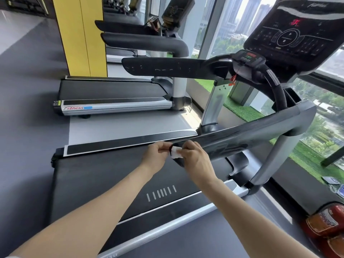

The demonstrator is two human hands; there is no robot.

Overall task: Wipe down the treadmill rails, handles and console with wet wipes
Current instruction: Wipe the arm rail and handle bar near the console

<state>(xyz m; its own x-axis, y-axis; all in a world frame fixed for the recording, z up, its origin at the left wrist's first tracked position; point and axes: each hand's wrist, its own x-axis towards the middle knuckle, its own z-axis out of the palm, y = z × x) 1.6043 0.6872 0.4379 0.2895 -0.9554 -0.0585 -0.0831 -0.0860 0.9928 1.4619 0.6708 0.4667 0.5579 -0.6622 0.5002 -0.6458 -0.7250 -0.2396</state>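
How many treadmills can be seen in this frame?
At least 3: the near treadmill under both hands, a second treadmill beside it past the floor gap, and a third's handrail behind the yellow pillar. More may be hidden further back.

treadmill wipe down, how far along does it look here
Early, as far as one frame shows. Nothing looks visibly wiped yet. In hand: the left hand and right hand both pinch a white wet wipe at the near end of the right handrail. Left to do: the rest of that rail, the far handrail, the curved handles and the console.
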